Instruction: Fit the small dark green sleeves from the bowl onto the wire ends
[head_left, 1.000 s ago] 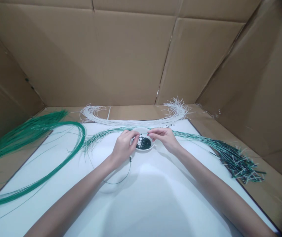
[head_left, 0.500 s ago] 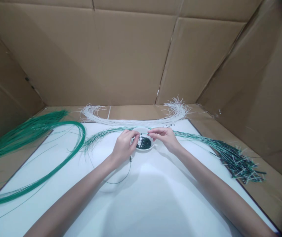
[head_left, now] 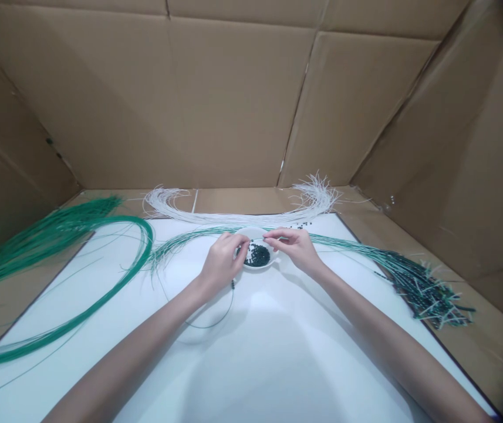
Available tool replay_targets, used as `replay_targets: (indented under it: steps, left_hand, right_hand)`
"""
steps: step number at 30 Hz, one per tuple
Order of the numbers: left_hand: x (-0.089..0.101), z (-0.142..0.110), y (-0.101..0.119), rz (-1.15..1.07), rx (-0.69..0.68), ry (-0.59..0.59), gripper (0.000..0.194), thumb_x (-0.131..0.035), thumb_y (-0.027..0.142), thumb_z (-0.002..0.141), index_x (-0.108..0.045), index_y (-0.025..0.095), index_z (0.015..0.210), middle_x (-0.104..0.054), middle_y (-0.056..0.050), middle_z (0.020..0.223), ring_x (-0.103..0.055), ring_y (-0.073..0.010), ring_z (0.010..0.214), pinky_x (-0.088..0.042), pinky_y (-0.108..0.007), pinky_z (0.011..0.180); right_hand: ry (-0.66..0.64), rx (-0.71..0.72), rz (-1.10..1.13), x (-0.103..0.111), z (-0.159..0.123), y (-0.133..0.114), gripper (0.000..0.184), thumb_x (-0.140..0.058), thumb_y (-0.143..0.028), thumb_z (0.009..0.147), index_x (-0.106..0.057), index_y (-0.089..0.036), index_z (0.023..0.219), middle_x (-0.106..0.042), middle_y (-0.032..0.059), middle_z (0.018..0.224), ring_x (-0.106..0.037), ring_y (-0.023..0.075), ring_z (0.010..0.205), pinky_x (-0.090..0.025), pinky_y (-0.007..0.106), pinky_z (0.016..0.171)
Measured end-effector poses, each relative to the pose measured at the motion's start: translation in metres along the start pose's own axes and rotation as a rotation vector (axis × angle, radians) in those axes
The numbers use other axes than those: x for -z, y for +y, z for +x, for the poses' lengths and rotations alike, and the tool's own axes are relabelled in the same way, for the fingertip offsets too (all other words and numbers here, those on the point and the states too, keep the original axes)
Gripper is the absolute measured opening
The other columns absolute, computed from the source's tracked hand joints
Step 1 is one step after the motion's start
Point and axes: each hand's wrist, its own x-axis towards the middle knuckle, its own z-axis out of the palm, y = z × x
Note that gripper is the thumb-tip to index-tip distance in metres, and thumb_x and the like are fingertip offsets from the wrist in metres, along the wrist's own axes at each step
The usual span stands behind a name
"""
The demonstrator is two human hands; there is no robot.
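Over a small white bowl [head_left: 256, 267] of dark beads [head_left: 259, 255], both hands are held close together with fingertips pinched. My left hand [head_left: 225, 257] grips a thin green cord [head_left: 209, 326], which hangs below it in a loop. A few dark beads [head_left: 232, 284] are threaded on that cord just under the hand. My right hand [head_left: 294, 244] pinches what looks like a tiny dark bead [head_left: 264, 237] at its fingertips, near the cord's end. The exact contact between cord and bead is too small to make out.
Green cords [head_left: 145, 252] curve across the left. White cords [head_left: 233, 218] lie along the back. Behind the bowl runs a green bundle, ending at the right in beaded strands [head_left: 427, 294]. Several loose beads [head_left: 301, 225] lie behind my right hand. Cardboard walls [head_left: 233, 106] enclose the white table [head_left: 251, 364].
Almost nothing differs. Both hands stay pinched over the bowl, with only a slight shift of the fingertips.
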Motion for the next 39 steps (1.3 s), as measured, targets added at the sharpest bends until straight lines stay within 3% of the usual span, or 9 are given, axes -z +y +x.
replay_targets:
  steps: [4, 9, 16, 21, 27, 39]
  left_hand:
    - [0.001, 0.0, 0.002, 0.0, 0.008, -0.004, 0.013, -0.042, 0.018, 0.082, -0.055, 0.017, 0.08, -0.059, -0.002, 0.073, -0.049, -0.0135, 0.07, -0.039, -0.025, 0.066]
    - [0.002, 0.002, 0.006, -0.082, 0.128, -0.064, 0.013, -0.041, 0.019, 0.082, -0.053, 0.017, 0.081, -0.057, 0.0, 0.071, -0.047, -0.0098, 0.058, -0.037, -0.021, 0.056]
    - [0.002, 0.002, 0.013, -0.14, 0.173, -0.099, 0.018, -0.045, 0.024, 0.081, -0.053, 0.018, 0.095, -0.058, 0.001, 0.073, -0.046, -0.0083, 0.056, -0.037, -0.019, 0.054]
    - [0.003, 0.001, 0.016, -0.176, 0.163, -0.036, 0.015, -0.045, 0.027, 0.082, -0.058, 0.019, 0.081, -0.059, 0.001, 0.073, -0.045, -0.0077, 0.055, -0.036, -0.019, 0.053]
    - [0.008, 0.0, 0.027, -0.143, 0.126, 0.054, 0.012, -0.045, 0.023, 0.082, -0.056, 0.018, 0.079, -0.06, 0.0, 0.075, -0.05, -0.0095, 0.064, -0.039, -0.021, 0.06]
    - [0.011, 0.0, 0.033, -0.135, 0.095, 0.063, 0.012, -0.044, 0.022, 0.082, -0.055, 0.018, 0.079, -0.059, 0.0, 0.073, -0.052, -0.01, 0.066, -0.04, -0.021, 0.063]
  right_hand:
    - [-0.007, -0.004, 0.011, -0.001, -0.001, 0.001, 0.018, -0.065, -0.031, 0.063, -0.067, -0.016, 0.073, -0.064, 0.0039, 0.071, -0.055, 0.0118, 0.059, -0.046, 0.024, 0.054]
    - [-0.006, -0.022, 0.068, -0.004, -0.001, 0.002, 0.017, -0.066, -0.029, 0.062, -0.065, -0.016, 0.071, -0.062, 0.0017, 0.067, -0.052, 0.0092, 0.054, -0.045, 0.023, 0.051]
    - [-0.019, -0.018, 0.076, -0.008, -0.003, 0.002, 0.017, -0.065, -0.03, 0.064, -0.065, -0.016, 0.072, -0.062, 0.0011, 0.068, -0.051, 0.0088, 0.053, -0.044, 0.023, 0.051]
    - [-0.024, -0.038, 0.121, -0.013, -0.006, -0.004, 0.016, -0.066, -0.029, 0.063, -0.067, -0.017, 0.073, -0.062, 0.0013, 0.067, -0.051, 0.009, 0.052, -0.045, 0.023, 0.051]
    - [-0.013, -0.177, 0.377, -0.022, -0.011, -0.006, 0.017, -0.069, -0.029, 0.059, -0.068, -0.017, 0.07, -0.061, 0.0001, 0.058, -0.052, 0.0089, 0.05, -0.044, 0.023, 0.05]
    - [-0.016, -0.214, 0.492, -0.024, -0.013, -0.01, 0.013, -0.07, -0.026, 0.059, -0.066, -0.016, 0.068, -0.06, -0.0006, 0.056, -0.051, 0.0085, 0.051, -0.042, 0.022, 0.049]
